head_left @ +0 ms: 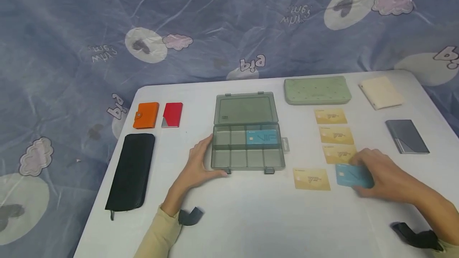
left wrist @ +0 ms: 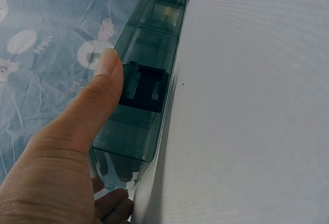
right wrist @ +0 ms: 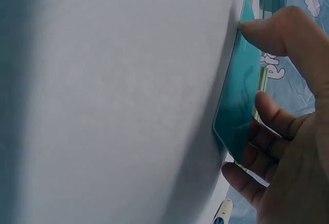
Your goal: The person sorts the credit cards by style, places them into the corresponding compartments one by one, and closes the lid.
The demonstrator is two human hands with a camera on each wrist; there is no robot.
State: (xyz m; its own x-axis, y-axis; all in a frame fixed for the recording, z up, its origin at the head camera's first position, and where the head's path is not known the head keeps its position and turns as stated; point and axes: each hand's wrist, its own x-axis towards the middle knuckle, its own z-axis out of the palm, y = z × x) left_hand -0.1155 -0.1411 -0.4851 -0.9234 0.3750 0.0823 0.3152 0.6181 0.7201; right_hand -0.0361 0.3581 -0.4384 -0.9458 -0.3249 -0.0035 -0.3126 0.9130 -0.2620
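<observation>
A green see-through compartment box (head_left: pixel 247 158) lies on the table with its lid (head_left: pixel 246 108) folded back. One blue card (head_left: pixel 262 137) lies in its back right part. My left hand (head_left: pixel 201 162) grips the box's front left corner; in the left wrist view the thumb (left wrist: pixel 105 72) is by a dark latch (left wrist: pixel 144 88) and other fingers are at the end wall. My right hand (head_left: pixel 381 174) pinches another blue card (head_left: pixel 353 175) by its edges, tilted up from the table in the right wrist view. Several gold cards (head_left: pixel 312 179) lie flat nearby, three in a column beyond the held card.
On the left are a black zip case (head_left: pixel 130 172), an orange card holder (head_left: pixel 146 115) and a red one (head_left: pixel 173 114). A green case (head_left: pixel 317 90), a cream notebook (head_left: pixel 381 92) and a dark grey card holder (head_left: pixel 407 137) lie at the back right of the white table (head_left: pixel 269 218).
</observation>
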